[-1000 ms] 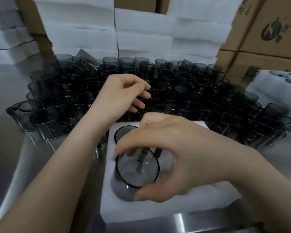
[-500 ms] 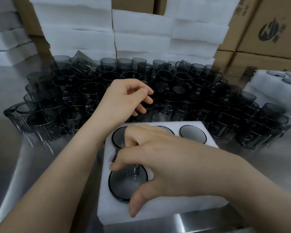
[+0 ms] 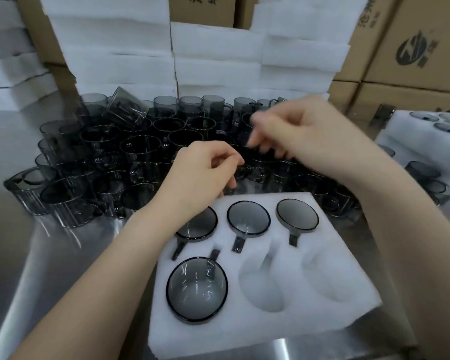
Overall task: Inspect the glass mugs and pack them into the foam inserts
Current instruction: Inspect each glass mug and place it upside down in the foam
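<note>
- The foam insert (image 3: 335, 294) is laid on the steel table (image 3: 50, 255). 4 of its 6 cavities are filled w/ smoked-glass mugs, mouths up, handles in their slots: 3 in the far row (image 3: 248, 216) and the front-left mug (image 3: 196, 289).
- 2 cavities are left bare: the front-middle cavity (image 3: 263, 289) and the front-right cavity (image 3: 325, 279).
- The loose mugs (image 3: 140, 152) are massed just beyond the insert's far edge. Most stand upright; one at the back is tilted.
- The L hand (image 3: 200, 172) is held over the near edge of that mass w/ fingers curled and tips at the handle of the nearest mug (image 3: 255, 175). Whether the handle is actually pinched can't be told.
- The R hand (image 3: 304, 136) is seen blurred above mugs further back, fingers loosely bent, nothing visible in it (blur, so read w/ care).
- Key relation: the nearest mug lies just beyond the insert, w/ its handle apparently turned twd the L hand, which is the closer hand.
- The bare cavities lie back twd the person and to the right.
- Front-row handle slots run away from the person, so the handle is judged to need turning to the far side before seating.
</note>
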